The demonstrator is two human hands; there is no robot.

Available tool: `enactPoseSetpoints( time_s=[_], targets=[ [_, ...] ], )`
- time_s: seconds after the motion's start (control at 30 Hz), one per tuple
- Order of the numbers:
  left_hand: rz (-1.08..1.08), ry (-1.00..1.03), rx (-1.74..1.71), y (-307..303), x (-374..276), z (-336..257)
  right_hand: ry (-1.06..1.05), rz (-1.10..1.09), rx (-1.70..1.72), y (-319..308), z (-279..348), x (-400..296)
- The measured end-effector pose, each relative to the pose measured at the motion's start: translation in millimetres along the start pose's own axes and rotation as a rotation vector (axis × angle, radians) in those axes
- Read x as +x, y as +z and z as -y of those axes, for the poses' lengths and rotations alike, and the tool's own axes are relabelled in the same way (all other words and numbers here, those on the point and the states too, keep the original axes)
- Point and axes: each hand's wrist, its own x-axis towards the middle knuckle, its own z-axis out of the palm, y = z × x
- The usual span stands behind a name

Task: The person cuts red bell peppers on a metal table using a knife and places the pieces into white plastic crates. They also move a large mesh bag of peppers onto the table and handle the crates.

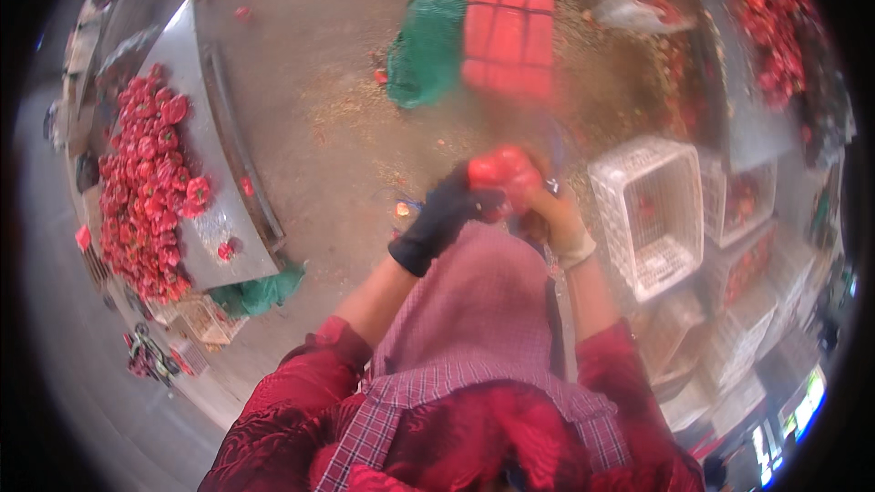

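Note:
In front of my apron, a glossy red bell pepper (504, 174) sits between my two hands. My left hand (451, 203), in a black glove, grips it from the left and below. Pressed to its right side is my right hand (552, 213), with a pale band at the wrist. A small bright glint shows by the right fingers; blur hides whether they also hold a tool. Beyond the hands are a red block-shaped bundle or stool bound with dark straps (509, 37) and a green mesh sack (425, 48).
On the left, a metal table (229, 219) bears a heap of red peppers (154, 178). White plastic crates (608, 219) stand at the right, some holding peppers. Another metal surface (759, 123) with peppers lies at the upper right. Scraps litter the floor (328, 116).

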Motion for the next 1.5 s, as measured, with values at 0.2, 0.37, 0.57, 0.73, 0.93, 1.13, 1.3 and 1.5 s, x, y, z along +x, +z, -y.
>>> enactPoseSetpoints(
  time_s=[0.2,0.37,0.57,0.73,0.93,1.13,1.3,1.5],
  targets=[
    [-0.005,0.048,-0.186,40,3,-24,-0.140,-0.302,-0.479,-14,33,-53],
    [-0.084,0.375,0.306,87,16,-32,-0.394,-0.627,-1.253,-54,12,-86],
    [0.130,0.269,-0.028,156,49,-10,-0.330,-0.769,-1.169,-70,50,-120],
    [0.410,0.103,-0.377,224,65,-22,-0.403,-1.107,-1.142,-99,80,-151],
    [0.637,0.012,-0.420,305,57,-39,-0.707,-1.328,-1.242,-203,48,-157],
    [0.847,0.113,-0.082,354,50,-66,-0.695,-1.291,-1.093,-197,92,-201],
    [0.716,0.006,0.395,381,61,-79,-0.550,-1.422,-1.143,-234,82,-195],
    [0.831,-0.548,-0.083,362,101,-38,-0.329,-1.364,-0.870,-238,64,-191]
  ],
)
